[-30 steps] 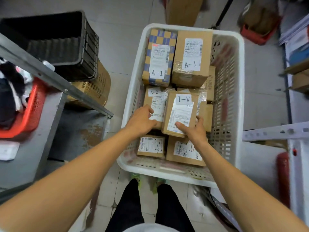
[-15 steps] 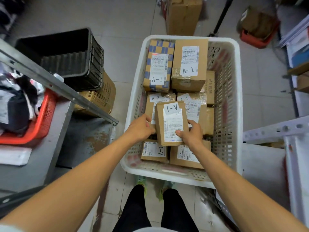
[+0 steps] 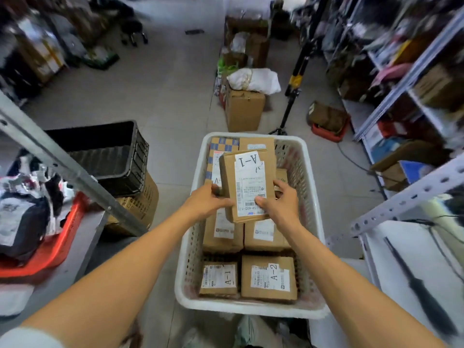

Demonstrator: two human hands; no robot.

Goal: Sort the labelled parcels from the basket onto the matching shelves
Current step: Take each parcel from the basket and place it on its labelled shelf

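A brown cardboard parcel (image 3: 247, 182) with a white label marked A-1 is lifted above the white plastic basket (image 3: 190, 247). My left hand (image 3: 206, 200) grips its left edge and my right hand (image 3: 278, 202) grips its lower right side, thumb on the label. Several more labelled parcels lie in the basket below, among them an A-1 parcel (image 3: 219, 278) and an A-2 parcel (image 3: 270, 277) at the near end. A blue-and-yellow checked parcel (image 3: 221, 144) shows at the far end, partly hidden by the lifted one.
A grey metal shelf frame (image 3: 57, 159) with a red tray (image 3: 45, 249) stands at my left, beside a black crate (image 3: 113, 151) on cardboard boxes. White shelving (image 3: 406, 197) runs along the right. More boxes (image 3: 244, 110) and a tripod pole (image 3: 292, 89) stand on the floor beyond the basket.
Both hands have raised the A-1 parcel out of the basket toward me. My head has tilted up, so the room beyond the basket has come into view.
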